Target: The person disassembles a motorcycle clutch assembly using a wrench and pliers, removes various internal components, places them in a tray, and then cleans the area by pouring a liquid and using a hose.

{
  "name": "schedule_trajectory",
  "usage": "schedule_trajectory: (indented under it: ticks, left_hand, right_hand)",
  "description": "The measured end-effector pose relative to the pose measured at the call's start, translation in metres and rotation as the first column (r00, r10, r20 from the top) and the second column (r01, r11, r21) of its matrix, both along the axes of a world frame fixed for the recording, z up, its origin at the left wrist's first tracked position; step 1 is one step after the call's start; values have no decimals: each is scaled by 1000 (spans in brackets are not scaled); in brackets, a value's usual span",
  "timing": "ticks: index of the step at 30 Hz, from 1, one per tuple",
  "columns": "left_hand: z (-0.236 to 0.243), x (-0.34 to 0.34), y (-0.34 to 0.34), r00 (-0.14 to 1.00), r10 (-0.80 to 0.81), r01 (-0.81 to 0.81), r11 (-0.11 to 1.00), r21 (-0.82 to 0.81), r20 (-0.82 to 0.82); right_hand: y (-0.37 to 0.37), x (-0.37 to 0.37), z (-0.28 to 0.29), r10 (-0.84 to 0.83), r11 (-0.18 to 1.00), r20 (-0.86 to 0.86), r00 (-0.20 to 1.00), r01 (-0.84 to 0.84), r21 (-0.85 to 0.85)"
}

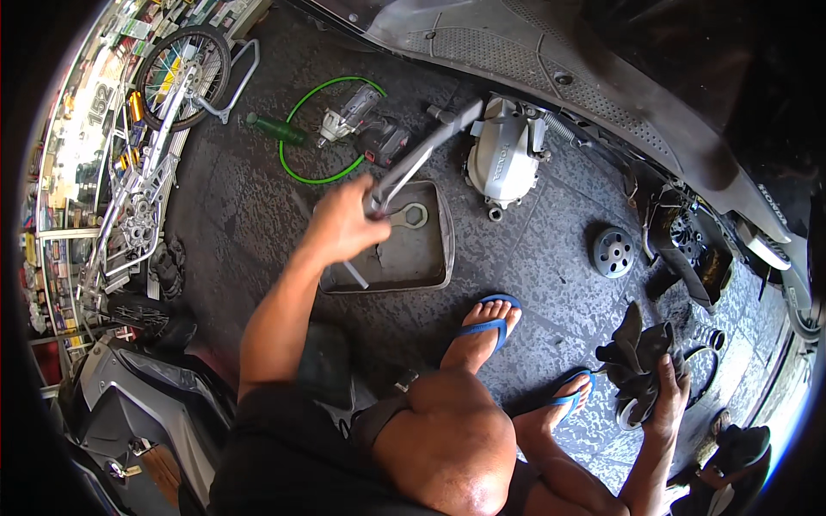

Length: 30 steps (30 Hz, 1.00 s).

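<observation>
My left hand [348, 224] is closed round long metal tools, among them a breaker-bar-like handle [430, 139], held over a shallow metal tray [446, 249] with a large ring spanner [410, 216] lying in it. At the lower right my right hand [667, 396] grips a dark, irregular bundle [628, 353], perhaps cloth or rubber; I cannot make out which. Beyond the left hand sit a silver engine cover [503, 150], a cordless impact tool [348, 116], a green bottle-like object [275, 127] and a green cable loop [297, 174]. A round perforated clutch bell [613, 251] rests on the floor.
A scooter body [568, 60] spans the top right, with an exposed transmission [684, 236] at the right. Another scooter [146, 413] stands at the lower left. A bicycle-like wheel and frame [185, 77] and shop shelves [47, 258] line the left. My sandalled feet [482, 331] are on the floor.
</observation>
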<state>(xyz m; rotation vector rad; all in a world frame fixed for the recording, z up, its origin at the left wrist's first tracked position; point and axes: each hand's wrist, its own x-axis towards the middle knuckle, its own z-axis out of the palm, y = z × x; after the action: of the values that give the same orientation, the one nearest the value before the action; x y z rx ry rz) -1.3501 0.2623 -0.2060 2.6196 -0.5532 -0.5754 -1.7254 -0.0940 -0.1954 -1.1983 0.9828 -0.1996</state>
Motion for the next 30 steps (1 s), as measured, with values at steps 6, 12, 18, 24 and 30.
schedule_trajectory:
  ticks: [6,12,18,24,30]
  left_hand:
    - [-145,-13,98,993,23,6,969,248,-116]
    - [-190,7,104,963,-117,186,940,286,-242]
    - [-180,27,61,997,-78,73,981,178,19]
    - [-205,91,-38,883,9,-111,976,189,470]
    - [-201,120,-73,987,139,-160,903,398,82]
  right_hand:
    - [21,4,0,102,994,-17,995,-101,50]
    - [22,-12,-10,225,974,-99,969,-228,-13]
    - [26,-9,-14,199,980,-130,971,-199,17]
    - [27,-2,-24,297,955,-186,936,-295,43]
    - [35,4,-18,387,908,-296,873,-417,-41]
